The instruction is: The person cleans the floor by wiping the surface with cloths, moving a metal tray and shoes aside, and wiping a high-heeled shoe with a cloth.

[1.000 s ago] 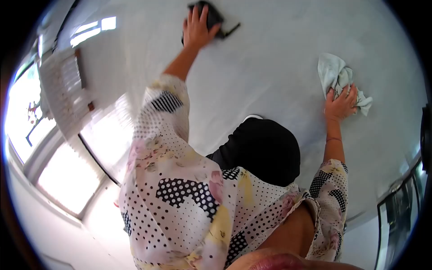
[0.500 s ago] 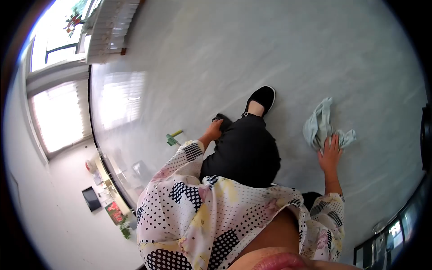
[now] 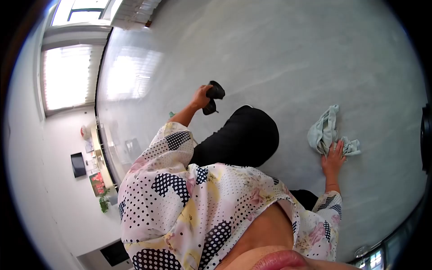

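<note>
Fingers of my left hand (image 3: 201, 96) are closed on a black object (image 3: 216, 90), held a little above the grey floor (image 3: 279, 58); a second dark part shows just below it, and I cannot make out exactly what it is. On the right, my right hand (image 3: 333, 161) lies with its fingers spread over the lower edge of a crumpled pale green cloth (image 3: 323, 135), pressing it on the floor. My bent knee in black trousers (image 3: 245, 135) is between the two hands.
Beside my left forearm a small green thing (image 3: 172, 114) partly shows. Windows with blinds (image 3: 67, 76) and a shelf (image 3: 102, 157) line the left side. A plant (image 3: 104, 201) hangs near the shelf. A glass-fronted dark unit (image 3: 375, 260) stands at the lower right.
From far forward, my left hand came back beside my knee with the black object, then moved slightly forward and left. My right hand stays at the cloth. The view has turned.
</note>
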A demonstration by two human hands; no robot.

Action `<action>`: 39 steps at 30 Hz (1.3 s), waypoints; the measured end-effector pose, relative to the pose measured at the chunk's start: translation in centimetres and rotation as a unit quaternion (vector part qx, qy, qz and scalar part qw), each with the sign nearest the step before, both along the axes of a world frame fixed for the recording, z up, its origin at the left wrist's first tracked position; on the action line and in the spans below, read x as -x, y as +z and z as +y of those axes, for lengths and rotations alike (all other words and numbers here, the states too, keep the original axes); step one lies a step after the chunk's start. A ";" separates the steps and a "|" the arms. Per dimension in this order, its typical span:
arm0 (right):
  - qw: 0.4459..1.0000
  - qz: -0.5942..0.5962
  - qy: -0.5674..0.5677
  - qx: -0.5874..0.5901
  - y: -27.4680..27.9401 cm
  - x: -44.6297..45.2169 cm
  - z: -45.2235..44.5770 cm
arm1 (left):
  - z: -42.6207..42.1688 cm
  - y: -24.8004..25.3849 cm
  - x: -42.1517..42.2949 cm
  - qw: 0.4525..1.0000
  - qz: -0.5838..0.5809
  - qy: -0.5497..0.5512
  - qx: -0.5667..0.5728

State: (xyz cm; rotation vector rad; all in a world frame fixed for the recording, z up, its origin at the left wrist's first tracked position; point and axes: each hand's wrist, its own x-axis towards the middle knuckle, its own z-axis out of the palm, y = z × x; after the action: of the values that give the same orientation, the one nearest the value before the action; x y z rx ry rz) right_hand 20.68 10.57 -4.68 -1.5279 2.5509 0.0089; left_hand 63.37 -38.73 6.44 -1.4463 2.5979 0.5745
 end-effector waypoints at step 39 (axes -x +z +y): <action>0.977 -0.029 -0.200 -0.068 2.6 -3.7 -1.7 | -8.5 -12.7 27.3 0.821 0.418 -0.159 -0.355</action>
State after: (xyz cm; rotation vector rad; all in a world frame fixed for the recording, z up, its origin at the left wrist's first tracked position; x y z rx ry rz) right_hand 24.35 8.92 -2.08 -0.9331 2.6980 0.0856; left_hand 36.11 -47.21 -6.28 -0.5294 2.4918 2.2021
